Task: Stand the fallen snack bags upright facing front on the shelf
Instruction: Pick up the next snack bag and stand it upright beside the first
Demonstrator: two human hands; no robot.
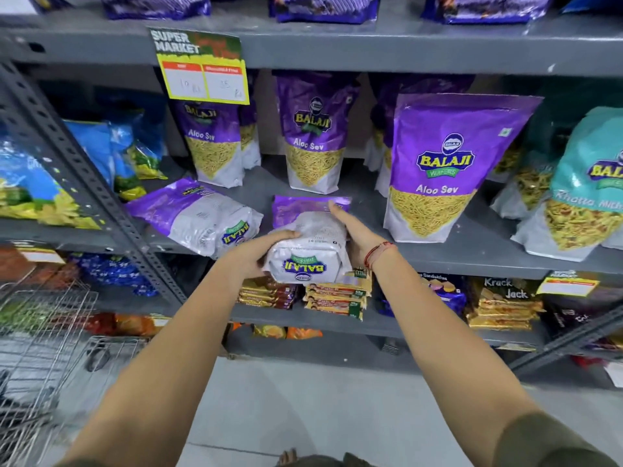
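A purple and white Aloo Sev bag lies flat on the grey shelf, its base sticking out over the front edge. My left hand grips its lower left side and my right hand presses along its right side. A second fallen bag lies on its back to the left, tilted. Three Aloo Sev bags stand upright facing front: one at the back left, one at the back middle, and a large one at the right front.
A teal snack bag stands at the far right. Blue bags fill the neighbouring bay behind a slotted upright post. A price card hangs from the shelf above. Biscuit packs sit on the shelf below, and a wire trolley stands at the lower left.
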